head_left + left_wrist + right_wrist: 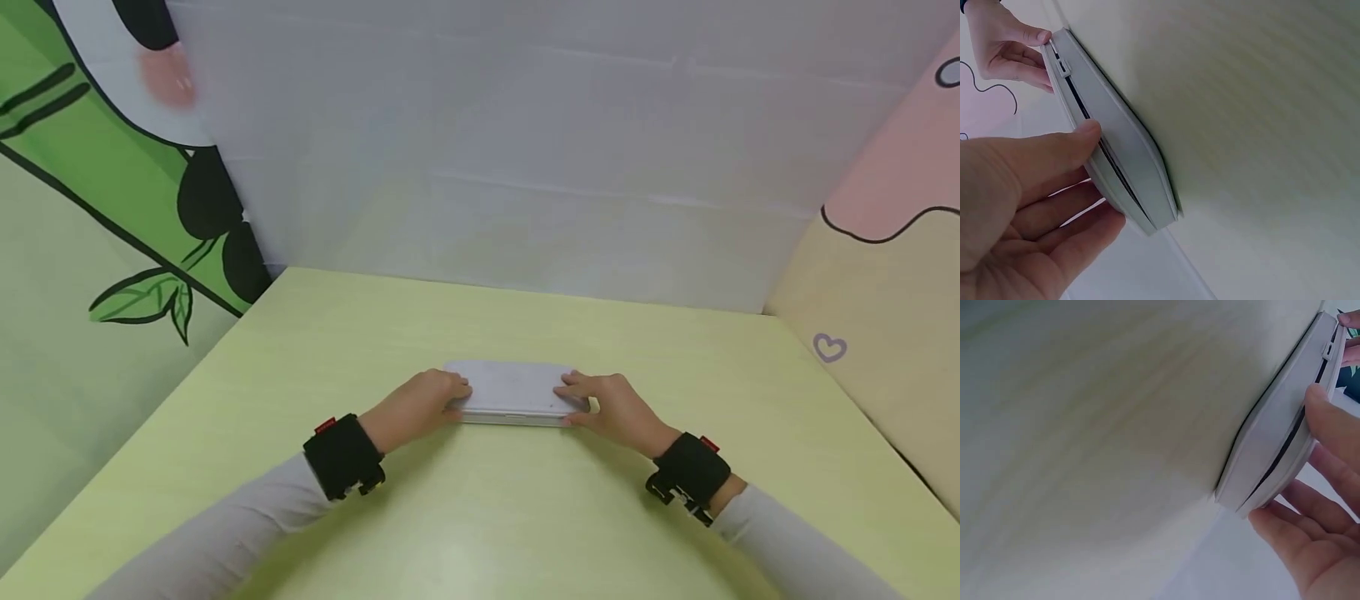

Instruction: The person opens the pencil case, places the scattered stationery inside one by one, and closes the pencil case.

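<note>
A slim, pale grey-white case (517, 387) with rounded corners lies flat on the table, its long front side facing me. Both wrist views show a dark seam running along that side, with a small latch-like tab (1063, 67) near its middle. My left hand (423, 404) grips the left end, thumb at the front seam and fingers over the lid. At the right end, my right hand (618, 408) holds the case the same way, its thumb (1317, 400) against the seam and the other fingers on the lid.
The case rests on a pale yellow-green table (495, 508). A white sheet-like wall (510, 167) rises behind the table's back edge. Painted side walls stand left and right, one with a green leaf (138, 300), the other with a small heart (829, 347).
</note>
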A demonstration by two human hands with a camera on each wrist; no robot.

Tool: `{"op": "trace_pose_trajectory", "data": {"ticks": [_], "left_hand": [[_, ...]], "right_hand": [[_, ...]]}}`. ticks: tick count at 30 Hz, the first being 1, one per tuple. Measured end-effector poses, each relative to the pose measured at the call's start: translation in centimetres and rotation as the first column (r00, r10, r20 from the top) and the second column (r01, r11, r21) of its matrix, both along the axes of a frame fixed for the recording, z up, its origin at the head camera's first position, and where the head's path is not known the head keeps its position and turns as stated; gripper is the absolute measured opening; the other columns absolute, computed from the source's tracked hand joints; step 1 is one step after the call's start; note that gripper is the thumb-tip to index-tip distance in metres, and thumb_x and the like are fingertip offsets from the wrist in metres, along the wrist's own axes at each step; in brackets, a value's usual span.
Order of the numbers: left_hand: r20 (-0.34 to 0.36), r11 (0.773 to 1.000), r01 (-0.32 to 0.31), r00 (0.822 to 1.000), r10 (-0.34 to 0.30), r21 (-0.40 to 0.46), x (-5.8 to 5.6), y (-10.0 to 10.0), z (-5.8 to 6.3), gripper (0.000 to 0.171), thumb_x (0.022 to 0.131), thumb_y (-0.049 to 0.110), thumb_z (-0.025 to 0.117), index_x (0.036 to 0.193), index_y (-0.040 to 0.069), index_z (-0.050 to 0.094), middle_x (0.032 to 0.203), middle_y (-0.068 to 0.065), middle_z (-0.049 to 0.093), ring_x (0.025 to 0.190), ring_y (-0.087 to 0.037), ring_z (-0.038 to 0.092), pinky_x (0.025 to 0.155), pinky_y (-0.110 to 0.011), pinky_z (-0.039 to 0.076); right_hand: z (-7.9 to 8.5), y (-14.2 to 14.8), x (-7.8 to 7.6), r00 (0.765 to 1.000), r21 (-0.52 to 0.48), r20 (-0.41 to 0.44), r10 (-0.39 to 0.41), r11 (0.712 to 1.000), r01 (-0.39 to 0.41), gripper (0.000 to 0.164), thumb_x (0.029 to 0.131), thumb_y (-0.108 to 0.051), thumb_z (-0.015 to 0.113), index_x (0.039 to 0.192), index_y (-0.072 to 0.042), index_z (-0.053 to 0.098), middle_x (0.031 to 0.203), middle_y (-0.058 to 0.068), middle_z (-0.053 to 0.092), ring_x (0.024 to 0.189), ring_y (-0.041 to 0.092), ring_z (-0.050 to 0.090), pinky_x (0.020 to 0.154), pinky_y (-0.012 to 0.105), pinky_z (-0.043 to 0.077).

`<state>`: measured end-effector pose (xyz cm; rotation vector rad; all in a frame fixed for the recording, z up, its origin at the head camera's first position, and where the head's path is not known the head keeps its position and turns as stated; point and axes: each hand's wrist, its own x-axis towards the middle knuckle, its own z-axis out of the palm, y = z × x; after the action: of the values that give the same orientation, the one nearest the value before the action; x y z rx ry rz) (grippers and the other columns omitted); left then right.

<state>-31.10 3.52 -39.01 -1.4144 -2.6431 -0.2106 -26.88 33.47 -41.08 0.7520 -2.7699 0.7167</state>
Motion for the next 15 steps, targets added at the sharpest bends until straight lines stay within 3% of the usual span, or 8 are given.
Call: {"op": "trace_pose_trajectory", "data": {"ticks": [4,9,12,14,15], "left_hand": [[-0.014,1.0,0.005,1.0,-0.005,-0.021,-1.1,1.3,0.1,0.02,0.079,0.008,0.077,0.071,0.008,0.059,0.068,0.0,0.057,0.063,-0.009,0.042,0.061,-0.02,0.038],[-0.037,0.998,0.013,0.999,-0.015,-0.056,-2.6,2.6,0.5,0.011,0.076,0.006,0.079,0.074,0.006,0.068,0.074,-0.004,0.07,0.066,-0.01,0.056,0.064,-0.022,0.043],[0.008,0.999,0.014,1.0,-0.014,-0.039,-3.7,3.1,0.7,0.009,0.076,0.006,0.078,0.081,0.004,0.071,0.081,-0.006,0.072,0.07,-0.011,0.058,0.067,-0.023,0.046],[0.076,1.0,0.006,0.997,-0.004,-0.017,-4.3,3.1,0.9,0.018,0.078,0.013,0.078,0.09,0.002,0.072,0.087,-0.008,0.072,0.076,-0.015,0.061,0.071,-0.027,0.049],[0.118,1.0,-0.014,0.993,0.014,0.001,-4.5,2.9,1.0,0.026,0.079,0.017,0.078,0.098,0.0,0.071,0.095,-0.01,0.072,0.083,-0.018,0.063,0.076,-0.029,0.051]], "right_hand": [[-0.1,0.5,-0.1,0.999,-0.019,-0.01,-0.054,0.998,0.053,0.045,0.07,-0.013,0.083,0.112,-0.002,0.071,0.119,0.02,0.067,0.117,0.033,0.062,0.092,0.045,0.052],[-0.2,1.1,-0.8,0.996,-0.01,-0.046,-0.083,0.997,0.082,0.046,0.067,-0.015,0.085,0.109,-0.001,0.072,0.114,0.021,0.068,0.114,0.034,0.063,0.093,0.047,0.051],[0.4,1.6,-1.4,0.996,0.012,-0.03,-0.089,0.996,0.089,0.049,0.068,-0.017,0.085,0.111,0.0,0.071,0.115,0.02,0.069,0.114,0.034,0.064,0.094,0.047,0.051],[1.1,1.9,-1.9,0.994,0.036,-0.015,-0.111,0.993,0.111,0.053,0.07,-0.023,0.084,0.116,-0.001,0.069,0.117,0.018,0.069,0.11,0.032,0.066,0.091,0.044,0.053],[1.5,1.9,-2.1,0.992,0.041,-0.001,-0.129,0.991,0.129,0.056,0.071,-0.026,0.084,0.119,-0.001,0.067,0.106,0.017,0.073,0.096,0.028,0.07,0.083,0.04,0.055]]}}
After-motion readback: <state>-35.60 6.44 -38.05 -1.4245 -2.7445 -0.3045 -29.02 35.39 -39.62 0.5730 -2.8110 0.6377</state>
